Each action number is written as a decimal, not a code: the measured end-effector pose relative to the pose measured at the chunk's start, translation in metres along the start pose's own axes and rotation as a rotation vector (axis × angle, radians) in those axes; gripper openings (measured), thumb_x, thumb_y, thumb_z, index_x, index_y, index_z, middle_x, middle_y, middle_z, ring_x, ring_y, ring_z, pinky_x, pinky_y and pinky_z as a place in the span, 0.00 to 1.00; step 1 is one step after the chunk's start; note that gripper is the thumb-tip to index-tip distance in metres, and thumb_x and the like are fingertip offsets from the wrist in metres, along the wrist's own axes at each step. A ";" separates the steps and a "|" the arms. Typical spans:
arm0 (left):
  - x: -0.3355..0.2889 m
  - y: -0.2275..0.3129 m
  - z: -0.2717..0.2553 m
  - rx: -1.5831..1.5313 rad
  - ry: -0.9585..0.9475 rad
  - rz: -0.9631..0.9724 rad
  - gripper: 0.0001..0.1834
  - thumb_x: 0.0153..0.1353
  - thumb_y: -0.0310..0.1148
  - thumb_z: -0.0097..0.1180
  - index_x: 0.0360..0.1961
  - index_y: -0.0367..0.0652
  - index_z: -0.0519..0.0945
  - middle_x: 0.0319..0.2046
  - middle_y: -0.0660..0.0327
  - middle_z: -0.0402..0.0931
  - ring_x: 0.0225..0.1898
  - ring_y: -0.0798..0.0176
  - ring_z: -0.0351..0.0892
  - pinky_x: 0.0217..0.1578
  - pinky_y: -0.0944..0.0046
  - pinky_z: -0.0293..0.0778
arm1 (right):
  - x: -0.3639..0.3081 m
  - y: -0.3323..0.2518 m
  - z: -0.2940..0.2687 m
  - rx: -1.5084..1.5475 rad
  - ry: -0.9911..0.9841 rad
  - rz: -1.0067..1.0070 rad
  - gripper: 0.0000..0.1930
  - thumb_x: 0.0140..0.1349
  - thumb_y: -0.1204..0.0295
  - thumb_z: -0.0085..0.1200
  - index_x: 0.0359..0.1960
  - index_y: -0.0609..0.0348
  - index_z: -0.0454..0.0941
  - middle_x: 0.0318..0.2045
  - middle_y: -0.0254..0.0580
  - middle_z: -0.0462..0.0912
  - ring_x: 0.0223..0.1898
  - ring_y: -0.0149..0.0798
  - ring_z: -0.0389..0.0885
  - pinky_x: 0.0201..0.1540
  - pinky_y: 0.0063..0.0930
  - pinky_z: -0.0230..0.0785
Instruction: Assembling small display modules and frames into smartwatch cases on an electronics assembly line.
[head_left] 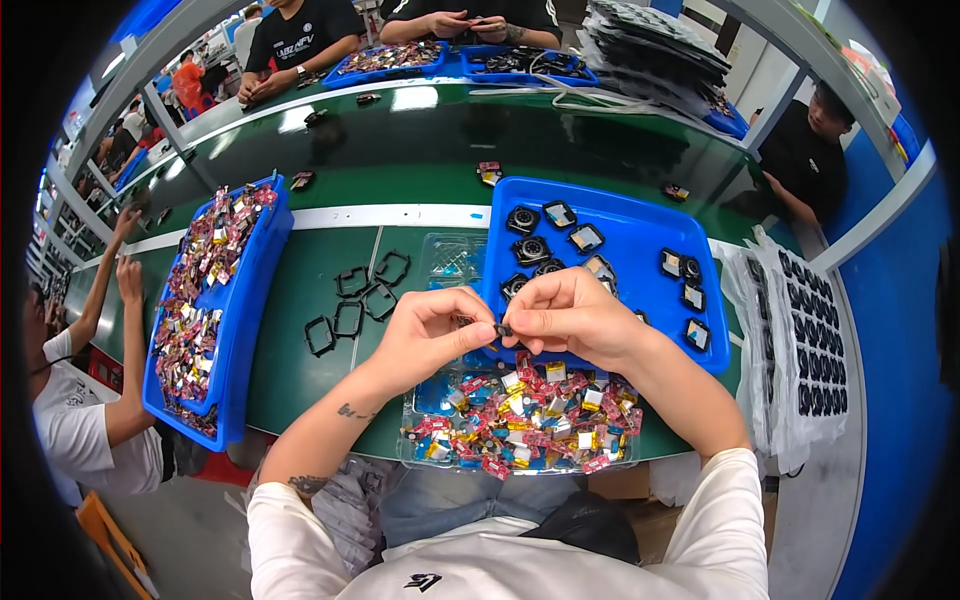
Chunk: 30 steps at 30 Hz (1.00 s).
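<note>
My left hand (437,332) and my right hand (572,318) meet fingertip to fingertip, both pinching a small dark part (503,330) whose kind I cannot make out. Under them sits a clear plastic tray (408,452) heaped with small red circuit boards (492,466) wired to silvery battery cells (592,400). Just beyond my right hand lies a blue tray (640,205) with several black watch-like cases (531,250), some showing pale cells inside. Left of my left hand, several empty black square frames (348,318) lie on the green table.
A long blue bin (240,385) full of red boards stands at the left, a co-worker's arm (128,320) beside it. White sheets of black parts (815,345) lie at the right. Across the green conveyor belt (400,150), with scattered boards, people work at blue trays (385,72).
</note>
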<state>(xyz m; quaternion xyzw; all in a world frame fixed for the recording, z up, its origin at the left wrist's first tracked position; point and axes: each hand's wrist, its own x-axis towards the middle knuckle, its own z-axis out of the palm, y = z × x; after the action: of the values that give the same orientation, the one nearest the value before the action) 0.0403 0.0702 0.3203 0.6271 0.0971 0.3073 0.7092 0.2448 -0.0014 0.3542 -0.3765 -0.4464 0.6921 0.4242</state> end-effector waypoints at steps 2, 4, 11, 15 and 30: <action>0.001 0.002 -0.001 0.026 -0.019 0.015 0.05 0.59 0.26 0.58 0.33 0.33 0.79 0.34 0.60 0.76 0.36 0.70 0.74 0.38 0.69 0.71 | 0.000 0.000 0.000 0.082 0.000 -0.010 0.08 0.59 0.70 0.59 0.33 0.63 0.79 0.29 0.41 0.83 0.23 0.21 0.75 0.21 0.11 0.60; 0.001 0.004 0.001 0.001 0.030 -0.015 0.06 0.59 0.27 0.58 0.30 0.35 0.77 0.31 0.58 0.76 0.34 0.67 0.75 0.38 0.67 0.72 | 0.001 0.002 0.000 0.103 -0.009 -0.009 0.08 0.59 0.69 0.59 0.33 0.63 0.79 0.29 0.41 0.82 0.23 0.21 0.74 0.21 0.11 0.60; 0.002 0.003 -0.001 -0.048 -0.085 0.011 0.10 0.57 0.31 0.60 0.26 0.37 0.75 0.25 0.57 0.74 0.31 0.59 0.76 0.34 0.61 0.73 | 0.002 0.001 -0.010 -0.301 0.090 -0.195 0.06 0.61 0.71 0.55 0.32 0.61 0.76 0.28 0.34 0.79 0.26 0.22 0.74 0.23 0.13 0.61; -0.002 0.004 -0.005 -0.065 0.021 -0.015 0.10 0.57 0.33 0.60 0.27 0.38 0.75 0.25 0.57 0.74 0.31 0.61 0.75 0.34 0.61 0.73 | -0.003 -0.032 -0.019 -1.169 0.475 -0.538 0.10 0.53 0.78 0.52 0.39 0.59 0.76 0.34 0.44 0.80 0.33 0.43 0.80 0.36 0.35 0.72; 0.016 0.015 0.004 0.138 0.207 0.018 0.06 0.59 0.27 0.54 0.26 0.37 0.76 0.37 0.57 0.73 0.29 0.70 0.75 0.30 0.71 0.73 | -0.009 -0.050 -0.074 -0.939 0.581 -0.261 0.11 0.49 0.72 0.63 0.34 0.63 0.79 0.23 0.36 0.80 0.26 0.27 0.77 0.25 0.23 0.66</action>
<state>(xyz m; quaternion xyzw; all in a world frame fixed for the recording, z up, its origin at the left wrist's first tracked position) 0.0500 0.0760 0.3394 0.6402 0.1851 0.3693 0.6477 0.3274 0.0243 0.3788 -0.6414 -0.6141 0.2289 0.3989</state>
